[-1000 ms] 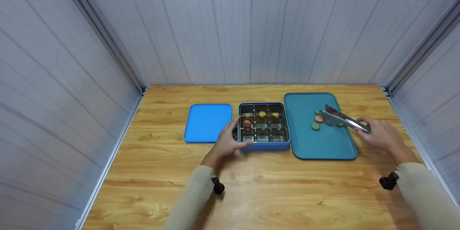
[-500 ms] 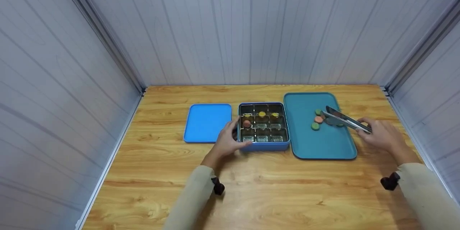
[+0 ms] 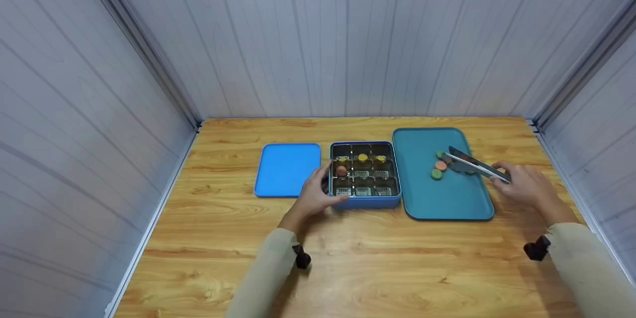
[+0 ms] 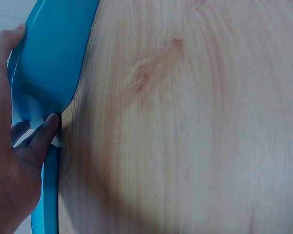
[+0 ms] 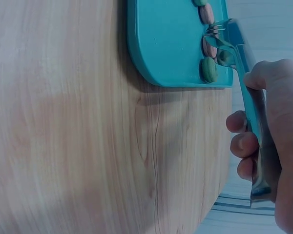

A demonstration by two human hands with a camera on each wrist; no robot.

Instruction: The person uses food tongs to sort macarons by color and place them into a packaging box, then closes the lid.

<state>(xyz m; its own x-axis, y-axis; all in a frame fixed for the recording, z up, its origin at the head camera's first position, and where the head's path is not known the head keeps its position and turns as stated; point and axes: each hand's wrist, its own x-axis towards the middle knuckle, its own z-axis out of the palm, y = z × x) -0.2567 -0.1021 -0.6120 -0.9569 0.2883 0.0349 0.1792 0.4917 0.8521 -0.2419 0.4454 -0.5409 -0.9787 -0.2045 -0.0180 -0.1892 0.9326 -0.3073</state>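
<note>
Lid (image 3: pixel 287 169): flat, left of the box. Box (image 3: pixel 365 202): my left hand (image 3: pixel 314 197) grips its near-left corner, fingers curled round the wall. Tray (image 3: pixel 447 203): right of the box, bearing discs (image 3: pixel 436 174). Tongs (image 3: pixel 475 165): held in my right hand (image 3: pixel 527 187), tips nearly closed among the discs.

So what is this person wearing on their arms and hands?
Both hands, the left hand and the right hand, are bare: no gloves, rings or watch show. Each forearm is covered by a long, plain, pale beige sleeve, left sleeve and right sleeve. A small black device sits at each wrist, left and right.
</note>
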